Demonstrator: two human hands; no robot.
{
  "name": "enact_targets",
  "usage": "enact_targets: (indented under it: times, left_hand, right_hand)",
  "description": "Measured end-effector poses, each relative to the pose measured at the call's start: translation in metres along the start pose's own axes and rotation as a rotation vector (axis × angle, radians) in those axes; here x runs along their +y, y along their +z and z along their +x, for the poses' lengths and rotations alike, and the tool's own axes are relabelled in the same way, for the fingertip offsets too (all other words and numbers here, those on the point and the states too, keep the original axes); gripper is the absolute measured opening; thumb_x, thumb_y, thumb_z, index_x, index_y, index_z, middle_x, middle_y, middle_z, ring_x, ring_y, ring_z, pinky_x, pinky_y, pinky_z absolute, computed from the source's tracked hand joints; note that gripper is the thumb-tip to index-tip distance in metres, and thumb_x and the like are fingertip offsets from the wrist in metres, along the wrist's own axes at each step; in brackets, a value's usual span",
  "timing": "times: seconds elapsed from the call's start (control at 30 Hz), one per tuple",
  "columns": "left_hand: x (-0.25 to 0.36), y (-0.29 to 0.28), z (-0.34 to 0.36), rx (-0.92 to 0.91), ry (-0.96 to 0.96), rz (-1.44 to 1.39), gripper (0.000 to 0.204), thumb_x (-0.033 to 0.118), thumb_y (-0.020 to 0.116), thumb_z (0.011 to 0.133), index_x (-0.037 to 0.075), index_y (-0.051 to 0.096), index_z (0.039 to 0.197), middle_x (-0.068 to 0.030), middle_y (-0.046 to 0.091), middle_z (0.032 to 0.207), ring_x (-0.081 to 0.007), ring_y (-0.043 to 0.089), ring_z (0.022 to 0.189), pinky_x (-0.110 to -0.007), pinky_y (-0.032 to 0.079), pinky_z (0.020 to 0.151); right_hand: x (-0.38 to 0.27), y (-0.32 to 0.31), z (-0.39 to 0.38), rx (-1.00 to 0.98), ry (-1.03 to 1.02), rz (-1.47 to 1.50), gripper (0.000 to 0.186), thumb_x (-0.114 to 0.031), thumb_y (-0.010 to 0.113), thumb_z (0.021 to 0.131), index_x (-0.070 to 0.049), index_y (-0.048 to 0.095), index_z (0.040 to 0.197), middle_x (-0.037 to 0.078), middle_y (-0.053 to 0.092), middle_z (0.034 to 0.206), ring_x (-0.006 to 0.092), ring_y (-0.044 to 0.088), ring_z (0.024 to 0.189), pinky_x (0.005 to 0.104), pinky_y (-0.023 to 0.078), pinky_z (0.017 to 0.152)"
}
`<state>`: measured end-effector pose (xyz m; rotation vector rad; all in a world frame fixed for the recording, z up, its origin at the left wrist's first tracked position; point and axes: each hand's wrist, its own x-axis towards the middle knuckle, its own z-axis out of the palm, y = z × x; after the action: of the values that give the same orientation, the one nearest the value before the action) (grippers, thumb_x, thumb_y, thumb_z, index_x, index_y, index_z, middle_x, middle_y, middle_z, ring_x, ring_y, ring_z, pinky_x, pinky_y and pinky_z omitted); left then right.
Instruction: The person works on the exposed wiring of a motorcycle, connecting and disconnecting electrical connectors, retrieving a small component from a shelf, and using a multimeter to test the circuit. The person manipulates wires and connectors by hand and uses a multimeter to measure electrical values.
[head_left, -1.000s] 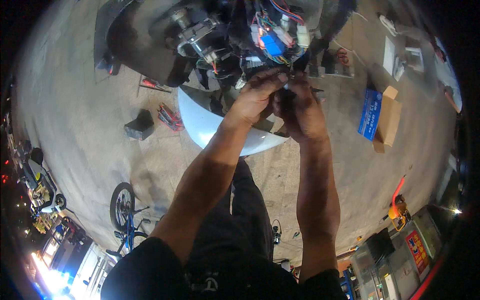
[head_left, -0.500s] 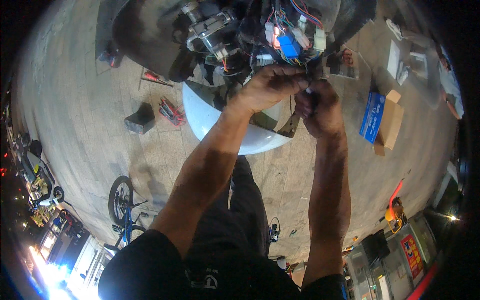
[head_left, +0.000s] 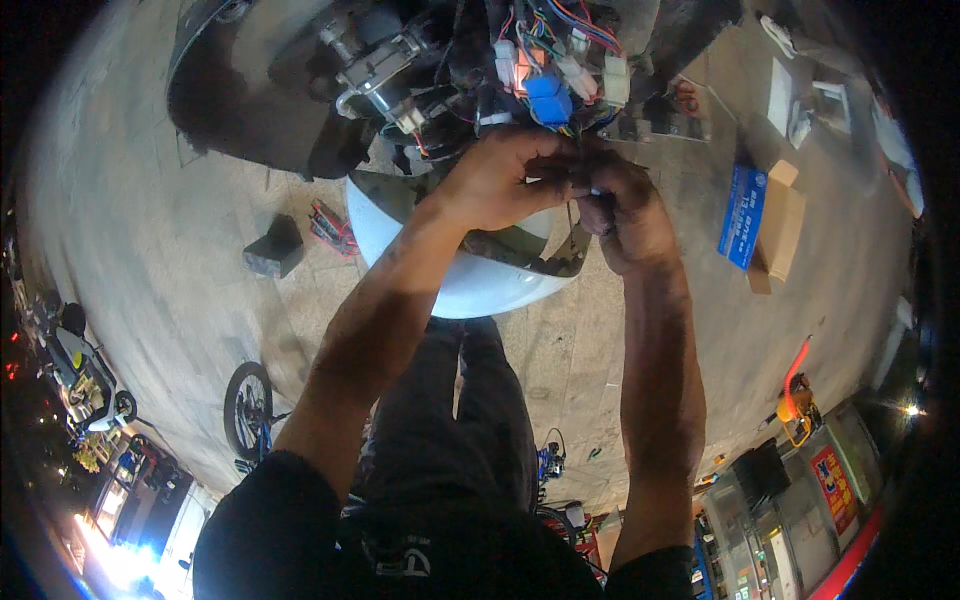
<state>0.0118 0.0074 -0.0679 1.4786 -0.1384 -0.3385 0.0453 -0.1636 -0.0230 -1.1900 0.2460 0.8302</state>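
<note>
My left hand (head_left: 505, 175) and my right hand (head_left: 628, 210) meet below a wiring bundle, both with fingers closed around something small at a dark wire, mostly hidden by the fingers. Just above them hang a blue connector (head_left: 548, 100) and several pale connectors (head_left: 615, 82) on coloured wires. A metal cylindrical assembly (head_left: 385, 85) with a short wired plug sits up to the left, inside dark bodywork (head_left: 255, 95). A curved white panel (head_left: 480, 295) lies below my hands.
On the paved floor (head_left: 160, 300) are a dark block (head_left: 272, 250), red-handled tools (head_left: 333, 228), an open blue-printed carton (head_left: 770, 230) at the right and an orange-hosed machine (head_left: 795, 410). A bicycle (head_left: 247, 405) and a scooter (head_left: 85, 370) stand at the left.
Both hands have shifted slightly in the last second; my right wrist is farther right than at first, and my left hand lies more sideways, fingers still together. The view has moved a little.
</note>
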Motion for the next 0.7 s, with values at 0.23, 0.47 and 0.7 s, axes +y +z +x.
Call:
enact_targets:
  times: [0.23,0.47,0.7]
  left_hand:
    - [0.005,-0.002,-0.001,0.013,0.024,0.294,0.024,0.003,0.064,0.087,-0.001,0.060,0.110,-0.0033,0.064,0.091,-0.0078,0.059,0.080,-0.023,0.050,0.069]
    - [0.008,-0.002,0.001,0.066,0.098,0.322,0.022,0.022,0.067,0.082,0.003,0.058,0.090,-0.0166,0.061,0.077,-0.0329,0.063,0.072,-0.038,0.050,0.061]
    - [0.005,0.000,0.004,0.120,0.290,0.461,0.022,0.015,0.066,0.079,0.003,0.057,0.094,-0.0165,0.063,0.084,-0.0339,0.063,0.075,-0.039,0.049,0.064]
  right_hand:
    - [-0.001,0.002,0.000,0.016,-0.100,-0.145,0.010,-0.013,0.058,0.083,-0.005,0.064,0.084,-0.001,0.051,0.065,0.0062,0.035,0.049,0.0239,0.026,0.044]
    - [-0.010,0.001,0.000,0.034,0.150,-0.022,0.012,-0.014,0.055,0.085,-0.006,0.062,0.079,-0.003,0.046,0.061,0.0067,0.035,0.049,0.0253,0.023,0.044]
    - [0.012,-0.004,0.011,0.052,-0.337,-0.415,0.012,-0.012,0.053,0.084,-0.002,0.061,0.083,0.003,0.059,0.075,0.0168,0.052,0.057,0.0295,0.040,0.050]
